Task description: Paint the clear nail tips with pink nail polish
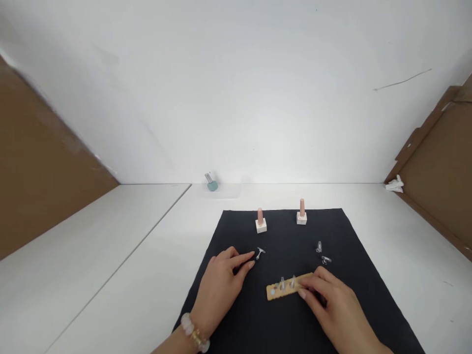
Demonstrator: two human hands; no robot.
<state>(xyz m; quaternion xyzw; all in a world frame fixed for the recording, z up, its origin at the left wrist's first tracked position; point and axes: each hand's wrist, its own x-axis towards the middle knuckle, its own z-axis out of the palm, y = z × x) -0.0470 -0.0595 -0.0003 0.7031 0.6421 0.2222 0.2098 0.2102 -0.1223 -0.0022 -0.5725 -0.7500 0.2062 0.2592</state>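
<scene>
L hand (219,290) open, fingers apart, tips just beside small clear nail tip (260,253) on black mat (280,236). R hand (334,307) at right end of wooden strip (283,289) w/ clear pegs (282,283) – fingers touching it, can't tell if clamped. Pink-capped bottles (260,219) further up mat.

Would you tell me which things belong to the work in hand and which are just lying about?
In use: left hand by a clear nail tip; right hand on a wooden strip.
Lying about: two peach-capped bottles, teal bottle, white scrap.
</scene>
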